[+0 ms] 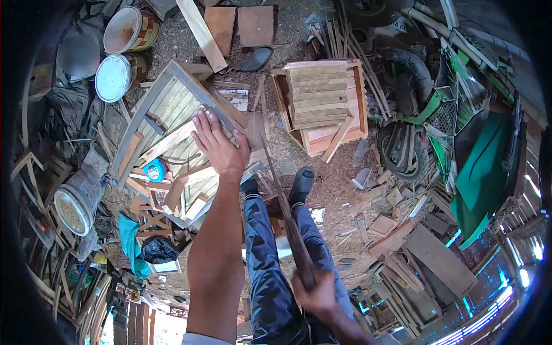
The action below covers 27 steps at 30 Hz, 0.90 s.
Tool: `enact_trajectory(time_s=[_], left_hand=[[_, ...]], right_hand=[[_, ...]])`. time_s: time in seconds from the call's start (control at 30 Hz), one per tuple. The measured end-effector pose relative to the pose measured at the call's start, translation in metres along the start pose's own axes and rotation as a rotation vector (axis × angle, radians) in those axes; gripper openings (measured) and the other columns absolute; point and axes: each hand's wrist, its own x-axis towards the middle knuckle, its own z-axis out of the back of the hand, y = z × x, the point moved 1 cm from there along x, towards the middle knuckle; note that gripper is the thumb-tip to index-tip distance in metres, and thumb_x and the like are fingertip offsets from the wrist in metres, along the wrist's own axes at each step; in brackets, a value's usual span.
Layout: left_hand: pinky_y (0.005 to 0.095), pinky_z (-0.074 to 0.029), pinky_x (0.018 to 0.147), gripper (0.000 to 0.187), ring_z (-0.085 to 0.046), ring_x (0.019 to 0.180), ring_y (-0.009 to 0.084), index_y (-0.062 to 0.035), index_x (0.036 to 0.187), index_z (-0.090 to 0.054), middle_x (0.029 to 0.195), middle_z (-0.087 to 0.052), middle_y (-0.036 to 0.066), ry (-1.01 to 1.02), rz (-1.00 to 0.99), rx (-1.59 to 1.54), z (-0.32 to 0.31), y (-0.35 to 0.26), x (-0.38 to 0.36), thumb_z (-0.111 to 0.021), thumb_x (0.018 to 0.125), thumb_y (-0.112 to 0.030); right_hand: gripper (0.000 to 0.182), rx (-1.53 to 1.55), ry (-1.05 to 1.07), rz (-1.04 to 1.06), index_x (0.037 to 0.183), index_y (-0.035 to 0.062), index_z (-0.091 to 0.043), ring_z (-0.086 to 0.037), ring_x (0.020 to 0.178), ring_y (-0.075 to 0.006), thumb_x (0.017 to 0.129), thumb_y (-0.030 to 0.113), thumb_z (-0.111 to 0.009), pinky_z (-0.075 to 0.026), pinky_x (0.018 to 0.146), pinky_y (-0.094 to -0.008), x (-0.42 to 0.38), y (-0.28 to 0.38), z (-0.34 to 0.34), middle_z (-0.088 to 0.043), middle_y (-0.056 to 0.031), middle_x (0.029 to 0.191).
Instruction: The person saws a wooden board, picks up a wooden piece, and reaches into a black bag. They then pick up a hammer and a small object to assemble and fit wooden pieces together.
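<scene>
My left hand [218, 144] lies flat with fingers stretched out, pressing on a wooden piece on top of a slatted wooden work table [175, 98]. A handsaw [283, 198] runs from beside the table's right edge down toward my body, its blade close to the wood end [256, 129] that sticks out past my left hand. Low in front of my legs, my right hand [317, 294] is wrapped around the saw's handle, slightly blurred. Wood strips [172, 141] and a round turquoise object [155, 171] lie on the table left of my hand.
Right of the table stands a wooden box-like piece [319, 95] with slats across it. Paint buckets [115, 77] are at the upper left. Green metal parts [443, 109] and a tire [402, 152] lie to the right. Wood scraps [391, 224] litter the floor around my feet.
</scene>
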Motion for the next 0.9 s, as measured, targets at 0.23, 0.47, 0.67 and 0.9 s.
enact_trajectory(time_s=[0.23, 0.47, 0.67, 0.9], left_hand=[[0.0547, -0.01, 0.117, 0.07, -0.02, 0.145, 0.0397, 0.0038, 0.141, -0.033, 0.154, -0.028, 0.023, -0.013, 0.002, 0.017, -0.001, -0.001, 0.005, -0.055, 0.079, -0.021], [0.0547, -0.011, 0.117, 0.066, -0.019, 0.145, 0.0399, 0.0035, 0.139, -0.034, 0.153, -0.027, 0.023, -0.007, -0.014, 0.024, 0.0, -0.002, 0.005, -0.053, 0.081, -0.021], [0.0542, -0.012, 0.117, 0.068, -0.023, 0.143, 0.0412, 0.0041, 0.14, -0.034, 0.152, -0.029, 0.023, -0.055, -0.067, 0.047, 0.0, 0.002, 0.001, -0.054, 0.08, -0.019], [0.055, -0.012, 0.117, 0.066, -0.02, 0.144, 0.0406, 0.002, 0.14, -0.033, 0.153, -0.028, 0.022, -0.022, -0.033, 0.018, -0.004, -0.006, 0.0, -0.053, 0.081, -0.018]], right_hand=[[0.023, -0.11, -0.16, 0.199, 0.074, -0.0026, -0.062, -0.061, 0.055, -0.0385, 0.081, 0.019, -0.067, -0.047, 0.053, -0.0413, 0.134, 0.005, -0.048, -0.059, -0.0213, 0.061], [0.017, 0.031, -0.053, 0.085, 0.09, -0.0022, -0.066, -0.062, 0.05, -0.0324, 0.081, 0.011, -0.062, -0.048, 0.049, -0.0384, 0.005, 0.007, 0.002, -0.058, -0.0197, 0.059], [0.027, -0.091, -0.054, 0.037, 0.085, -0.0029, -0.066, -0.064, 0.066, -0.0451, 0.081, 0.024, -0.068, -0.054, 0.062, -0.0482, 0.126, -0.002, -0.05, -0.064, -0.0252, 0.073], [0.03, 0.001, -0.053, 0.101, 0.105, -0.0021, -0.065, -0.065, 0.068, -0.0431, 0.08, 0.013, -0.065, -0.054, 0.062, -0.0419, 0.022, 0.003, -0.009, -0.067, -0.0217, 0.082]])
